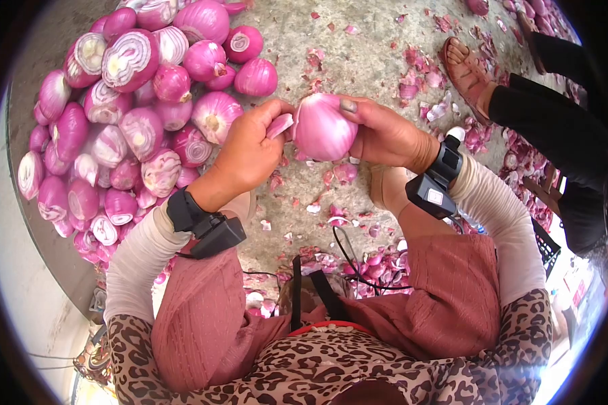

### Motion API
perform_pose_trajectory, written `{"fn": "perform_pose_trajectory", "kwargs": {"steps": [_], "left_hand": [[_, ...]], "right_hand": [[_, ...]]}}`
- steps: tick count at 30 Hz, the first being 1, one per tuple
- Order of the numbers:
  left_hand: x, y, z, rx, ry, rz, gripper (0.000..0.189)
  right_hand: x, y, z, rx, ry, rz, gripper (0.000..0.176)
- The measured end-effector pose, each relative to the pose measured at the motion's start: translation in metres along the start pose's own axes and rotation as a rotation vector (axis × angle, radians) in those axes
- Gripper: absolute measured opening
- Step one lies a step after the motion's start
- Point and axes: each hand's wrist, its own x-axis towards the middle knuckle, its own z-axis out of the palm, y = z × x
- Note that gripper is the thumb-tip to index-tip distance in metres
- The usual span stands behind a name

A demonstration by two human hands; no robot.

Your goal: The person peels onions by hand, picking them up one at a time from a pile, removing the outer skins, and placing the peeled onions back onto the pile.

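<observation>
A large peeled-looking pink onion [325, 128] is held up in front of me, its pale root end at the top. My right hand [385, 135] is closed round its right side, with the thumb on the upper front. My left hand [258, 145] is at the onion's left side, thumb and fingers pinching a small pale pink piece of onion skin [280, 125]. To the left of that hand lies a big pile of pink onions [142, 125], several of them showing cut white rings.
Scraps of onion skin lie over the concrete floor [290, 54] and between my legs. A person's sandaled foot [466, 74] and dark trousers are at the upper right, beside more onions and skins. A black cable [358, 270] loops near my lap.
</observation>
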Motion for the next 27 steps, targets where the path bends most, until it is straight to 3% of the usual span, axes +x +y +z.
{"fn": "perform_pose_trajectory", "kwargs": {"steps": [4,6,10,12,13,15,16,18,25,27], "left_hand": [[0.004,-0.014,-0.005,0.122,-0.021,0.070,0.035],[0.010,-0.026,-0.011,0.045,-0.073,-0.153,0.032],[0.006,-0.031,-0.013,0.097,-0.250,-0.107,0.039],[0.002,-0.030,-0.007,0.324,-0.179,0.355,0.043],[0.000,-0.017,-0.005,0.323,-0.178,0.355,0.043],[-0.003,0.010,-0.004,-0.336,-0.314,0.015,0.049],[-0.002,0.014,-0.007,-0.337,-0.314,0.013,0.049],[0.000,0.016,-0.011,-0.336,-0.380,-0.198,0.049],[-0.007,0.007,0.001,-0.208,-0.280,-0.073,0.043],[-0.005,0.000,0.006,0.014,-0.191,0.021,0.044]], "right_hand": [[-0.007,0.002,-0.011,0.137,-0.065,0.032,0.053],[-0.014,0.002,-0.017,0.204,-0.101,0.072,0.054],[-0.016,0.001,-0.021,0.270,-0.117,0.138,0.056],[-0.013,0.000,-0.026,0.242,-0.128,0.140,0.054],[-0.012,-0.001,-0.026,0.213,-0.139,0.146,0.052],[-0.012,-0.003,-0.019,0.128,-0.086,0.116,0.050],[-0.012,-0.003,-0.015,0.043,-0.033,0.084,0.047],[-0.011,0.000,-0.010,0.002,-0.013,0.082,0.045],[-0.004,0.005,-0.012,-0.302,0.042,0.120,0.040],[-0.005,0.003,-0.008,-0.271,0.036,0.129,0.040]]}}
